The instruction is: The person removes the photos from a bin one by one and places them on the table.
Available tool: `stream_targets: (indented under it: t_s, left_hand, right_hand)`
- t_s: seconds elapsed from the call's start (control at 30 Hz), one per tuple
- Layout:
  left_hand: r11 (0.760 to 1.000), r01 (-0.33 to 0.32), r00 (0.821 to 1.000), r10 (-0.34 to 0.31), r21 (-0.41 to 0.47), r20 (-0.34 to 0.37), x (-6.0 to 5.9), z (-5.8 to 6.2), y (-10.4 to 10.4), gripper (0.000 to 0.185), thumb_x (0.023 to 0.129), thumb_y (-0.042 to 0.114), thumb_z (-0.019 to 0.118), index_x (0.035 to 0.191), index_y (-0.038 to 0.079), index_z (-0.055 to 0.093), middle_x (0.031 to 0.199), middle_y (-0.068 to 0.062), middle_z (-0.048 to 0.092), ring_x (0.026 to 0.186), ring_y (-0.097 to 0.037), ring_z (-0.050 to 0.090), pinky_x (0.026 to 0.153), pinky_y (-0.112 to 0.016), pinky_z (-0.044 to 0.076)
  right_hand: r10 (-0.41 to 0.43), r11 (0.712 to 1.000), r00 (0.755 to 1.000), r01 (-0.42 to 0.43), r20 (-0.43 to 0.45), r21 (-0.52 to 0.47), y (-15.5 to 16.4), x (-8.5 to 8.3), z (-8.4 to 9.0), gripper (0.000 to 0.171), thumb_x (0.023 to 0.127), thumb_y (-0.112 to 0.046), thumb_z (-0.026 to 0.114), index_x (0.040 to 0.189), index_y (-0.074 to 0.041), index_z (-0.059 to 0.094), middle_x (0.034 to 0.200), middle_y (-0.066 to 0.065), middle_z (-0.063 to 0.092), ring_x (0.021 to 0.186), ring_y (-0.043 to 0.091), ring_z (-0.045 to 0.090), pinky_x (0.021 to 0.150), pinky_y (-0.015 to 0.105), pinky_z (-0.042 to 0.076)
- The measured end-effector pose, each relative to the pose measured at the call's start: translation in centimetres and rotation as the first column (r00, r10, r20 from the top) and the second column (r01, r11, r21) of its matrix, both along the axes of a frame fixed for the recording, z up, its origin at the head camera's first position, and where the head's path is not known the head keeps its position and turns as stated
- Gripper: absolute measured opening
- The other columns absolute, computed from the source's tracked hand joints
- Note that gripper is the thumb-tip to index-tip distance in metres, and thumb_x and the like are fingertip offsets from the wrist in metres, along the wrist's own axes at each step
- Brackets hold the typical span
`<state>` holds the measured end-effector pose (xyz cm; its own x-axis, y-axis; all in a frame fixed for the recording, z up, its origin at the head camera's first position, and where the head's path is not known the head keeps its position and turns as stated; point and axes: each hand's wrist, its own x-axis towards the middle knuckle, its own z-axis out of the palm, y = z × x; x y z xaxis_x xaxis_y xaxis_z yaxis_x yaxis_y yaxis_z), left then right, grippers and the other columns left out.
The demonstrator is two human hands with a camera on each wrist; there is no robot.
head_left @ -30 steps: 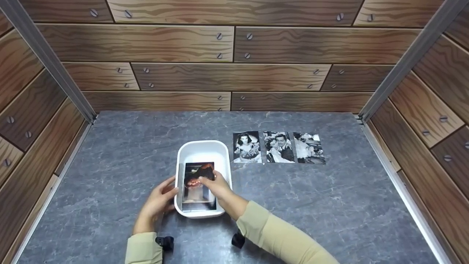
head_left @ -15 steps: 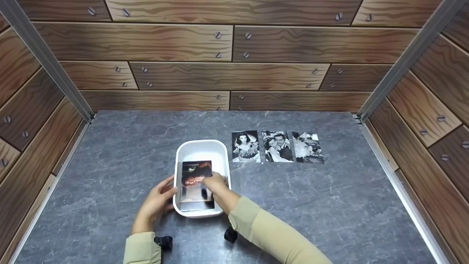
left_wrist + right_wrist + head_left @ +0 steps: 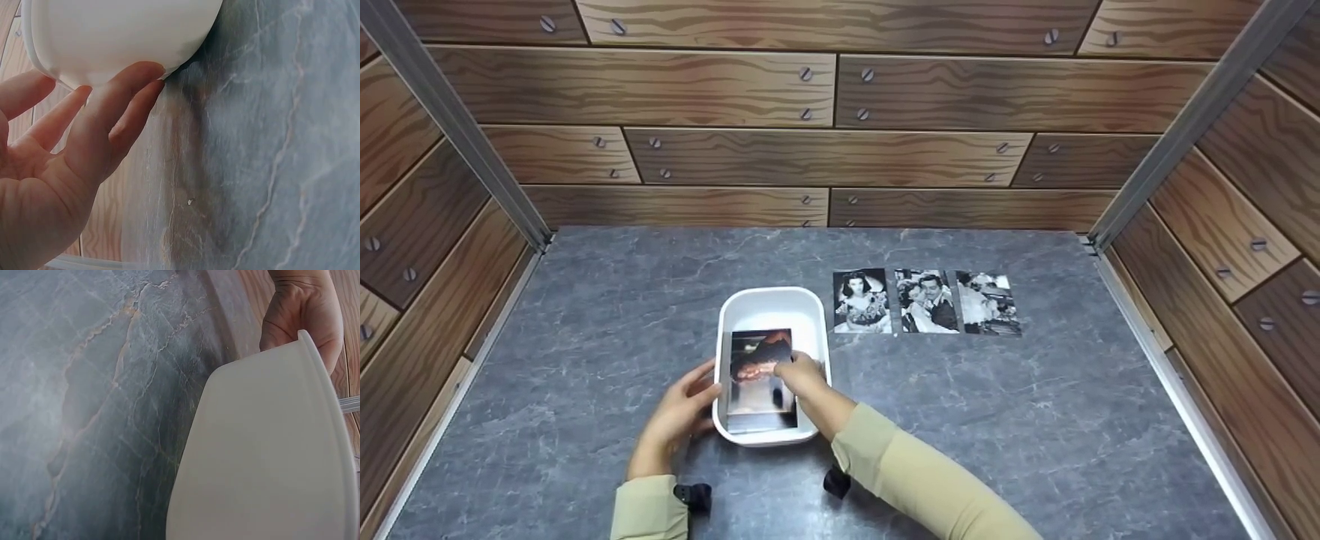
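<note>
Little has moved since a second ago: the right hand has slid slightly toward the near end of the white tub, and the colour photo under it sits a touch lower in the tub; the left hand stays against the tub's left wall.

Right hand: fingers curled over the colour photo's right edge, gripping it; the photo lies inside the tub, toward its near end, on top of what looks like further prints. Whether it is lifted off them cannot be told.

Left hand: fingers straight and relaxed, fingertips pressed on the tub's outer wall near its base, as the left wrist view shows. Not curled round the rim.

Tub stands on the grey marbled table, left of centre. Three black-and-white photos lie flat in a row on the table just right of the tub's far end, edges nearly touching one another. Wood-plank panels surround the table.
</note>
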<state>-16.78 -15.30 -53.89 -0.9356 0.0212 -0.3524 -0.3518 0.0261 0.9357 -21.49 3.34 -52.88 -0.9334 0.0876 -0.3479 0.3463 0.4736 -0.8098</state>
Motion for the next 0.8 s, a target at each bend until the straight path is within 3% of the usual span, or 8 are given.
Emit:
stream_targets:
  t_s: [0.27, 0.5, 0.7, 0.8]
  left_hand:
    - [0.998, 0.009, 1.0, -0.009, -0.065, -0.003, -0.05, -0.1, -0.2, 0.052, 0.097, 0.009, 0.055, 0.146, 0.004, 0.039, 0.143, -0.032, 0.041, 0.106, -0.027, 0.059, 0.064, -0.032, 0.057]
    - [1.0, 0.01, 1.0, -0.01, -0.011, -0.008, 0.08, 0.01, -0.2, 0.053, 0.098, 0.008, 0.053, 0.148, 0.002, 0.036, 0.143, -0.033, 0.04, 0.102, -0.025, 0.06, 0.066, -0.034, 0.058]
    - [1.0, 0.014, 1.0, -0.014, -0.015, -0.012, 0.04, 0.08, -0.16, 0.053, 0.098, 0.009, 0.054, 0.148, 0.003, 0.036, 0.144, -0.033, 0.039, 0.103, -0.024, 0.059, 0.066, -0.035, 0.058]
    - [1.0, 0.015, 1.0, -0.015, -0.009, -0.011, 0.0, 0.12, -0.08, 0.054, 0.097, 0.009, 0.055, 0.147, 0.003, 0.036, 0.144, -0.033, 0.038, 0.103, -0.024, 0.059, 0.068, -0.035, 0.058]
  right_hand:
    - [-0.065, 0.995, 0.998, 0.065, 0.005, -0.079, -0.24, 0.15, 0.03, 0.056, 0.076, -0.007, 0.057, 0.131, 0.006, 0.052, 0.126, 0.023, 0.059, 0.117, 0.035, 0.051, 0.099, 0.039, 0.045]
    - [-0.113, 0.983, 0.991, 0.102, -0.067, -0.151, -0.37, 0.71, 0.1, 0.059, 0.068, 0.005, 0.059, 0.127, -0.001, 0.053, 0.105, 0.017, 0.059, 0.09, 0.024, 0.053, 0.073, 0.027, 0.048]
    - [-0.084, 0.93, 0.994, 0.055, -0.065, -0.362, -0.21, 0.97, -0.18, 0.07, 0.066, 0.021, 0.055, 0.131, -0.003, 0.043, 0.089, 0.01, 0.056, 0.064, 0.012, 0.049, 0.051, 0.017, 0.042]
    - [-0.091, 0.915, 0.993, 0.054, -0.074, -0.4, 0.1, 0.78, -0.06, 0.071, 0.066, 0.023, 0.055, 0.131, -0.002, 0.045, 0.084, 0.007, 0.052, 0.059, 0.01, 0.047, 0.048, 0.016, 0.042]
